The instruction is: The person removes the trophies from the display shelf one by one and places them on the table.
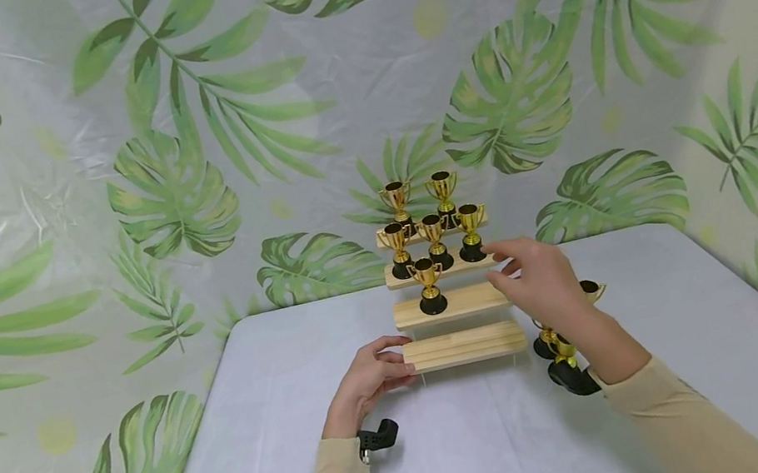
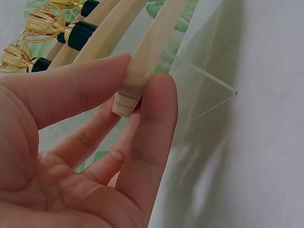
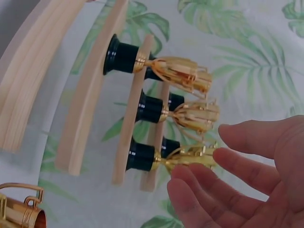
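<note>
Six small gold trophies (image 1: 434, 239) already on stepped wooden stand (image 1: 453, 304): two on top step, three on next, one on third; nearest step bare. About three more trophies (image 1: 563, 352) lie on table (image 1: 245, 429) right of stand, partly hidden by wrist. Judged roughly two-thirds filled. Left hand (image 1: 368, 380) pinches left end of nearest step, steadying. Right hand (image 1: 537, 280) empty, fingers relaxed, just beside rightmost trophy on second step.

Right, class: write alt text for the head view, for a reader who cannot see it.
A person's right hand hovers open beside small gold plastic trophies on a tiered wooden stand, whose bottom step the left hand grips.
</note>
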The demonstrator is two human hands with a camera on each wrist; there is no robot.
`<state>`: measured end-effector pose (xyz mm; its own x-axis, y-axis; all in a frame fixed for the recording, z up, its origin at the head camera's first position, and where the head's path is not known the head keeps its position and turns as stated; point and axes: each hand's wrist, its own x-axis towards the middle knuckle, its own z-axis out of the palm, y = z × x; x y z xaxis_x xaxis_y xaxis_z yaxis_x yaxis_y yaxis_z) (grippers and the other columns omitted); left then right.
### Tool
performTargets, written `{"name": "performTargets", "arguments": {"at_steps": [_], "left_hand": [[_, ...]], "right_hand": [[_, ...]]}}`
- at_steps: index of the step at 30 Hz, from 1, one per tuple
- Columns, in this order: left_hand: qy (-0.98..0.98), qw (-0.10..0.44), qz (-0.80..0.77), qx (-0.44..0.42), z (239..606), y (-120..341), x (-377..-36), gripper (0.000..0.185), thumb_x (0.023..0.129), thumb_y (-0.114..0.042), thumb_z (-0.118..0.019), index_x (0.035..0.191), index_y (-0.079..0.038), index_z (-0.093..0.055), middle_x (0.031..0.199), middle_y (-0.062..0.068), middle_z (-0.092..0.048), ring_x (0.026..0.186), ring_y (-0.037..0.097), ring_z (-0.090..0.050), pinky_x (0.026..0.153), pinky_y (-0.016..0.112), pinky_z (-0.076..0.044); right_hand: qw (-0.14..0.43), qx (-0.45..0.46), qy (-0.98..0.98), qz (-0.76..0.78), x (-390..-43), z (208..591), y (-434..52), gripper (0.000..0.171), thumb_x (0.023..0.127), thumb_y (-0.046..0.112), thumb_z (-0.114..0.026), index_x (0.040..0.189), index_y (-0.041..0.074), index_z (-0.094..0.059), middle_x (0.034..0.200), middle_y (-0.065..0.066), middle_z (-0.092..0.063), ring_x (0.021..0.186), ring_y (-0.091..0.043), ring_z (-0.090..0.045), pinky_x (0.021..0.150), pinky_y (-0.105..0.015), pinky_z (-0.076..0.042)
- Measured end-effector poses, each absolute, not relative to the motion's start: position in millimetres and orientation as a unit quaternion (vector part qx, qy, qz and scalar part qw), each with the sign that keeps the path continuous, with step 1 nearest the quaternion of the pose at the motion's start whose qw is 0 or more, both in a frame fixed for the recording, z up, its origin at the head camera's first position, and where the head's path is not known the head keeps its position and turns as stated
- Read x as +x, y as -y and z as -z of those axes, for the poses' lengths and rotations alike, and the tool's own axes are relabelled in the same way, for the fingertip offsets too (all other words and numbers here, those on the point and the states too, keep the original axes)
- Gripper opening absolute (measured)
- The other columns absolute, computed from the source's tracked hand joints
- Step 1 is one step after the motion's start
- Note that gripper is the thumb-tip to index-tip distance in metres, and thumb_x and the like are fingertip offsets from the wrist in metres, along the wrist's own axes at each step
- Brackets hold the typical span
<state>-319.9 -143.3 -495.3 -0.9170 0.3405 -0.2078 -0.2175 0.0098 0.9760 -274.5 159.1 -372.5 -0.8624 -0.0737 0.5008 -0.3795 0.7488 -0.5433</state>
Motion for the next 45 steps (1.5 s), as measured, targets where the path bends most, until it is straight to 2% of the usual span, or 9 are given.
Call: {"name": "performTargets", "arguments": {"at_steps": [7, 14, 23, 30, 37, 45], "left_hand": [[-0.68, 0.2, -0.704, 0.042, 497, 143, -322, 0.054, 0.084, 0.008, -0.074, 0.135, -0.001, -0.059, 0.095, 0.015, -0.066, 0.084, 0.024, -0.07, 0.08, 0.039, -0.061], [-0.678, 0.2, -0.707, 0.038, 496, 141, -322, 0.054, 0.084, 0.009, -0.074, 0.134, -0.002, -0.06, 0.093, 0.013, -0.066, 0.083, 0.025, -0.07, 0.081, 0.04, -0.061], [-0.675, 0.2, -0.709, 0.036, 496, 140, -323, 0.053, 0.084, 0.009, -0.075, 0.134, -0.002, -0.06, 0.095, 0.014, -0.066, 0.083, 0.023, -0.07, 0.083, 0.041, -0.06], [-0.672, 0.202, -0.712, 0.031, 497, 142, -321, 0.053, 0.083, 0.009, -0.074, 0.134, -0.002, -0.06, 0.098, 0.016, -0.066, 0.084, 0.023, -0.069, 0.08, 0.038, -0.061], [-0.667, 0.202, -0.716, 0.035, 498, 142, -321, 0.053, 0.083, 0.009, -0.075, 0.133, -0.002, -0.061, 0.095, 0.015, -0.066, 0.083, 0.023, -0.07, 0.08, 0.038, -0.061], [-0.669, 0.2, -0.715, 0.036, 500, 143, -322, 0.053, 0.083, 0.008, -0.076, 0.133, -0.002, -0.061, 0.094, 0.014, -0.066, 0.082, 0.023, -0.07, 0.08, 0.039, -0.061]], "right_hand": [[0.221, 0.136, 0.905, -0.336, -280, 367, -145, 0.04, 0.093, 0.022, -0.074, 0.131, 0.013, -0.067, 0.113, -0.01, -0.069, 0.089, -0.024, -0.07, 0.07, -0.046, -0.058], [0.226, 0.149, 0.907, -0.324, -286, 362, -133, 0.041, 0.092, 0.022, -0.073, 0.132, 0.013, -0.067, 0.112, -0.01, -0.069, 0.088, -0.025, -0.07, 0.062, -0.041, -0.058], [0.217, 0.143, 0.913, -0.315, -296, 360, -117, 0.041, 0.089, 0.018, -0.077, 0.129, 0.012, -0.069, 0.109, -0.011, -0.07, 0.082, -0.022, -0.069, 0.06, -0.039, -0.057], [0.195, 0.143, 0.914, -0.326, -307, 362, -102, 0.042, 0.09, 0.021, -0.078, 0.13, 0.012, -0.069, 0.108, -0.011, -0.069, 0.078, -0.018, -0.069, 0.057, -0.034, -0.055], [0.201, 0.139, 0.918, -0.313, -312, 361, -90, 0.043, 0.089, 0.027, -0.078, 0.129, 0.014, -0.07, 0.107, -0.009, -0.072, 0.077, -0.019, -0.066, 0.059, -0.037, -0.054], [0.193, 0.129, 0.925, -0.302, -321, 365, -80, 0.041, 0.088, 0.033, -0.08, 0.125, 0.016, -0.072, 0.116, -0.009, -0.069, 0.069, -0.019, -0.06, 0.048, -0.033, -0.047]]}}
